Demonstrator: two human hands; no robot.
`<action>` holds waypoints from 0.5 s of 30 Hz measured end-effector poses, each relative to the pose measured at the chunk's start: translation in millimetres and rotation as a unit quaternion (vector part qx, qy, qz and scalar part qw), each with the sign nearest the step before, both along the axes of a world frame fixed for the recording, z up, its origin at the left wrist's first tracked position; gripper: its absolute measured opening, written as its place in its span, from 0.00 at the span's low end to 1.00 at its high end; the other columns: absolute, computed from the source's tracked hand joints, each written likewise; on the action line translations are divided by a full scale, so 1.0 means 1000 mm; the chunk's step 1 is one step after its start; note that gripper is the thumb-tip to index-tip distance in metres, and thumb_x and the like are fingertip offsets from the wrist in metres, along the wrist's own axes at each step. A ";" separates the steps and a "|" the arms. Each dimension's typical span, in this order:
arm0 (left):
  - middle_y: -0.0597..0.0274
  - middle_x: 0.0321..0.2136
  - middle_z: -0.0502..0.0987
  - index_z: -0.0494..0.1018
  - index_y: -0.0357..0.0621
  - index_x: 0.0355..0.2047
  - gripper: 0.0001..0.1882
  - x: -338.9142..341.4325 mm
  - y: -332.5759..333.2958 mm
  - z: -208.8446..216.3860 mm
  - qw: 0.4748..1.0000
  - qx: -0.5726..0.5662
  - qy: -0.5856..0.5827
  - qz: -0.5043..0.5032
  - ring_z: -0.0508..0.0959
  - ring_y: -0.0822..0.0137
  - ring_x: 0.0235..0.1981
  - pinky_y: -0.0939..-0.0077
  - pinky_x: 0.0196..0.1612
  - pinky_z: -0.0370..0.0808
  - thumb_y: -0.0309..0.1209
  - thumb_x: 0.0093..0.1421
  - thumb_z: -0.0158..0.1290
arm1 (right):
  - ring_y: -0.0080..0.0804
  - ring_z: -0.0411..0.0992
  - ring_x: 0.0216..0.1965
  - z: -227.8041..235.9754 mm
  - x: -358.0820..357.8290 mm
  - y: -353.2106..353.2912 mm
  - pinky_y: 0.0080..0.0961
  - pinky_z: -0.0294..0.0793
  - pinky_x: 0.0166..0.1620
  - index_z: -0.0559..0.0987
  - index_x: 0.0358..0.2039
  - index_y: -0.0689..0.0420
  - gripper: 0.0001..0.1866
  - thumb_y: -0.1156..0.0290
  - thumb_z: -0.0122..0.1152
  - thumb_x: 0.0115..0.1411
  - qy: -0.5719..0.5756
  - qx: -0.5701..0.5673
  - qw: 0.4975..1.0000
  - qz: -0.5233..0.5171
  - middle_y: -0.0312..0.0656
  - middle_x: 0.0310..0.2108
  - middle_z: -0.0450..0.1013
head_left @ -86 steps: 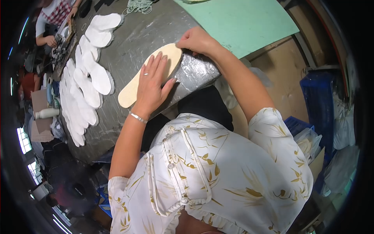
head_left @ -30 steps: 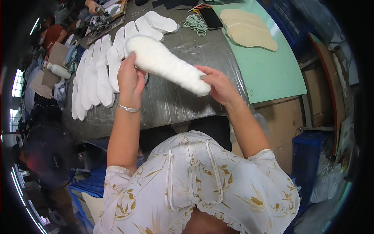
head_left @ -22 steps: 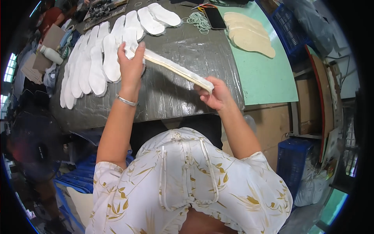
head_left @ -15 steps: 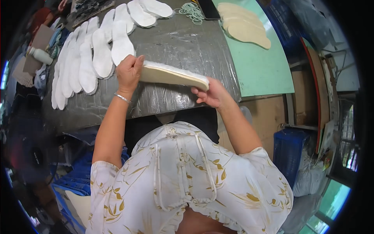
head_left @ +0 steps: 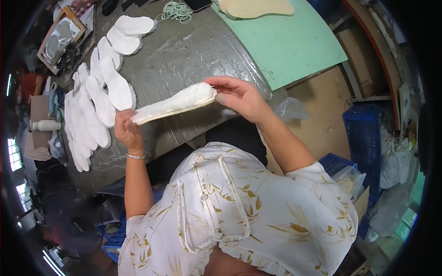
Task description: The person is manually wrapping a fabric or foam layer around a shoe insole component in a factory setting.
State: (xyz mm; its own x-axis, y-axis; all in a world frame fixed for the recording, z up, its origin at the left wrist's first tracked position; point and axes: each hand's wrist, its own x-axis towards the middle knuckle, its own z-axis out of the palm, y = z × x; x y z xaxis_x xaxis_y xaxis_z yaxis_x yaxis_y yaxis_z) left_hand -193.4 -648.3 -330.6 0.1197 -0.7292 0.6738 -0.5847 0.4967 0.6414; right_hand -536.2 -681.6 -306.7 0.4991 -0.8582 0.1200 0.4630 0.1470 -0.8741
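Between my two hands I hold up a shoe insole [head_left: 177,103], fluffy white on top with a thin cream sole layer along its lower edge. It hangs over the near part of the table, tilted with its right end higher. My left hand [head_left: 127,130] is closed on the insole's left end. At the other end, my right hand [head_left: 237,97] pinches the wider tip between thumb and fingers. Several white fleecy insoles [head_left: 119,90] lie in overlapping rows on the table to the left.
The grey table [head_left: 202,55] has a wrinkled plastic-like cover. Cream insole blanks [head_left: 258,8] lie on a green sheet [head_left: 294,50] at the far right. Pale green rubber bands [head_left: 176,12] sit beside a dark phone-like slab [head_left: 198,4]. Blue crates [head_left: 363,142] stand at the right.
The insole has turned from showing its cream underside to showing its fluffy white top. Its right end has risen and its left end has lowered. The whole view has shifted.
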 end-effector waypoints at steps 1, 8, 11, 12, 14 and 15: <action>0.55 0.27 0.74 0.69 0.37 0.26 0.28 -0.001 0.003 0.002 1.000 0.000 0.009 -0.025 0.75 0.61 0.30 0.70 0.37 0.73 0.53 0.67 0.49 | 0.27 0.72 0.53 0.004 0.002 -0.002 0.24 0.70 0.58 0.70 0.60 0.65 0.23 0.79 0.57 0.64 -0.012 -0.001 1.000 -0.001 0.42 0.52 0.74; 0.52 0.33 0.77 0.70 0.39 0.28 0.26 -0.008 0.029 -0.007 0.984 0.073 -0.145 -0.073 0.77 0.57 0.35 0.66 0.42 0.73 0.53 0.60 0.58 | 0.28 0.71 0.55 0.008 0.006 -0.010 0.25 0.71 0.58 0.70 0.59 0.65 0.24 0.81 0.58 0.62 -0.072 -0.026 0.996 0.049 0.42 0.54 0.72; 0.51 0.37 0.78 0.72 0.39 0.32 0.20 -0.030 0.025 0.011 0.962 0.122 -0.212 -0.124 0.77 0.55 0.38 0.65 0.46 0.73 0.46 0.60 0.60 | 0.28 0.71 0.55 -0.003 0.008 -0.009 0.26 0.71 0.59 0.70 0.60 0.64 0.25 0.81 0.59 0.62 -0.048 -0.032 0.998 0.040 0.43 0.55 0.72; 0.51 0.39 0.78 0.74 0.38 0.37 0.17 -0.044 0.014 0.020 0.968 0.108 -0.197 -0.113 0.77 0.54 0.41 0.64 0.48 0.72 0.42 0.60 0.59 | 0.28 0.71 0.55 -0.010 0.007 -0.010 0.26 0.72 0.58 0.70 0.60 0.64 0.25 0.81 0.60 0.61 -0.030 -0.026 0.998 0.042 0.43 0.55 0.71; 0.50 0.42 0.78 0.76 0.38 0.41 0.15 -0.071 -0.005 0.040 0.974 0.095 -0.184 -0.095 0.77 0.53 0.44 0.64 0.51 0.72 0.37 0.60 0.59 | 0.28 0.71 0.54 -0.017 0.011 -0.008 0.26 0.72 0.58 0.70 0.59 0.64 0.24 0.81 0.60 0.62 -0.027 -0.006 0.999 0.046 0.44 0.55 0.72; 0.50 0.45 0.78 0.76 0.38 0.45 0.16 -0.084 -0.015 0.047 0.971 0.146 -0.121 -0.144 0.77 0.55 0.47 0.66 0.54 0.71 0.34 0.60 0.57 | 0.29 0.72 0.54 -0.019 0.012 -0.007 0.25 0.73 0.57 0.70 0.59 0.64 0.24 0.81 0.59 0.62 -0.023 0.012 0.998 0.048 0.44 0.55 0.72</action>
State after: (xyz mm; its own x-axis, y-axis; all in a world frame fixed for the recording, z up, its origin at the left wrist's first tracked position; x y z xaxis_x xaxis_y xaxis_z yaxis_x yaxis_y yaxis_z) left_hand -277.3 -663.1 -283.3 -0.2542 -0.8729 0.4165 -0.5994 0.4802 0.6404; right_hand -524.0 -688.7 -326.1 0.5736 -0.8096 0.1244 0.4860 0.2141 -0.8473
